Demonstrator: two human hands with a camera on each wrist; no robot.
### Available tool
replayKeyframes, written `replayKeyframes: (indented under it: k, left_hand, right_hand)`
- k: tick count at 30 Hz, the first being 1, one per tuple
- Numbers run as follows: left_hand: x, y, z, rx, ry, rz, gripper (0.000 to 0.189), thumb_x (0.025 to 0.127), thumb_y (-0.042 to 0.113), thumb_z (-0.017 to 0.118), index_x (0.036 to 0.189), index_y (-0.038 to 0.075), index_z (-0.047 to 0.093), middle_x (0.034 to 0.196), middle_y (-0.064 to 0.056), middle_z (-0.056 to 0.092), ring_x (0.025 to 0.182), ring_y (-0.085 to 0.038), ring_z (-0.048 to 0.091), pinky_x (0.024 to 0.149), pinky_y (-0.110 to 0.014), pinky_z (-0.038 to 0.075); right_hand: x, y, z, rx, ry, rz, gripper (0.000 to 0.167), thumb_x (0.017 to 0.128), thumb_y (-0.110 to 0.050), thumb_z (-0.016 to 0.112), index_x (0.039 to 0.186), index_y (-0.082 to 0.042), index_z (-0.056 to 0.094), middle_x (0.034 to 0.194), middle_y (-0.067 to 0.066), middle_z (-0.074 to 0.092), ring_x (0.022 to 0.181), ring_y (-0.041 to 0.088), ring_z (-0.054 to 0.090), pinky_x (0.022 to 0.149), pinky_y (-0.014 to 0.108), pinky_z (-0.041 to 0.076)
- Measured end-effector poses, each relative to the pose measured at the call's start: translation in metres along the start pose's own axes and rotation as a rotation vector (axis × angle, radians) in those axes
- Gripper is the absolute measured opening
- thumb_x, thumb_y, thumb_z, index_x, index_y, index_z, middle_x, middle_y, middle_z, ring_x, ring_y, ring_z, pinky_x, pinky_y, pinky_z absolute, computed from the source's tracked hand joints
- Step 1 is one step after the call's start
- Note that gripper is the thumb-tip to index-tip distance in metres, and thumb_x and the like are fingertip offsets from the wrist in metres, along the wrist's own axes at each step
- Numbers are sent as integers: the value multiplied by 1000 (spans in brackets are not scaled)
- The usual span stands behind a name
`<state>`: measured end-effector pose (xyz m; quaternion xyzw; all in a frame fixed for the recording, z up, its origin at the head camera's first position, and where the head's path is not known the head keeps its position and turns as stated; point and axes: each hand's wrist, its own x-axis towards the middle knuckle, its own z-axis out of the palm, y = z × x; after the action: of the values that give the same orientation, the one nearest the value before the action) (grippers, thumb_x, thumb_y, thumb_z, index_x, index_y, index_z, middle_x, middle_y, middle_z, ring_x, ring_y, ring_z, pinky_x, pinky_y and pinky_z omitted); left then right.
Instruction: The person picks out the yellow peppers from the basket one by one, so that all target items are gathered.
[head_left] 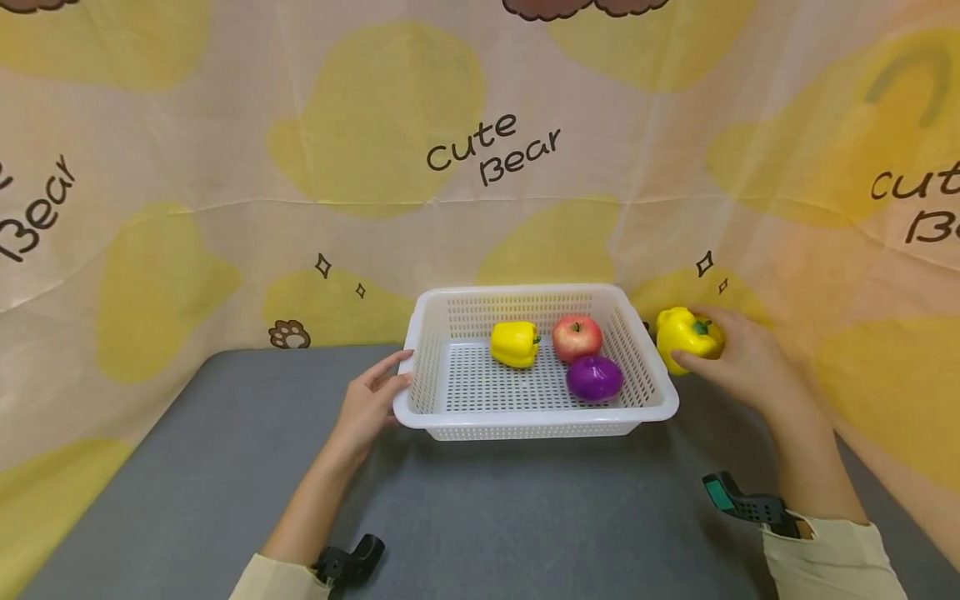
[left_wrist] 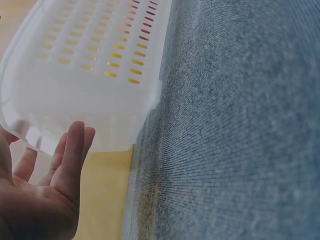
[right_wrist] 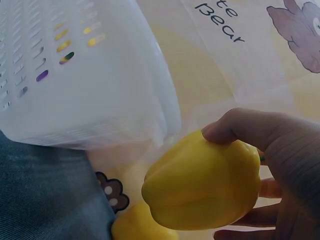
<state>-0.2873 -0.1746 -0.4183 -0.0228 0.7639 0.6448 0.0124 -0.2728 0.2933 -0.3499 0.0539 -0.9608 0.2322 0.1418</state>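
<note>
A white perforated plastic basket stands on the grey table. Inside it are a yellow bell pepper, a red apple and a shiny purple onion-like vegetable. My left hand holds the basket's left rim, thumb and fingers at the edge; the left wrist view shows the fingers against its end wall. Just beyond the right rim, my right hand grips another yellow bell pepper, its green stem showing in the head view.
Under the held pepper, the right wrist view shows part of another yellow object, mostly hidden. A patterned cloth hangs behind the table's far edge. Each wrist wears a black strap device.
</note>
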Motion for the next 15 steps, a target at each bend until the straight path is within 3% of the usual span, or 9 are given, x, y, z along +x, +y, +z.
replayKeyframes:
  k: [8, 15]
  left_hand:
    - [0, 0, 0, -2, 0, 3, 43, 101, 25, 60, 144, 24, 55, 131, -21, 66, 79, -14, 72, 64, -32, 60]
    - [1, -1, 0, -5, -4, 4, 43, 102, 25, 59, 145, 24, 55, 131, -21, 66, 80, -15, 73, 65, -33, 60]
  right_hand:
    - [2, 5, 3, 21, -61, 32, 78, 90, -40, 72, 148, 3, 43, 144, 34, 46, 122, 50, 45, 100, 69, 38]
    - [2, 10, 9, 16, -63, -15, 74, 88, -35, 74, 143, 7, 47, 138, 34, 53, 119, 49, 50, 101, 67, 39]
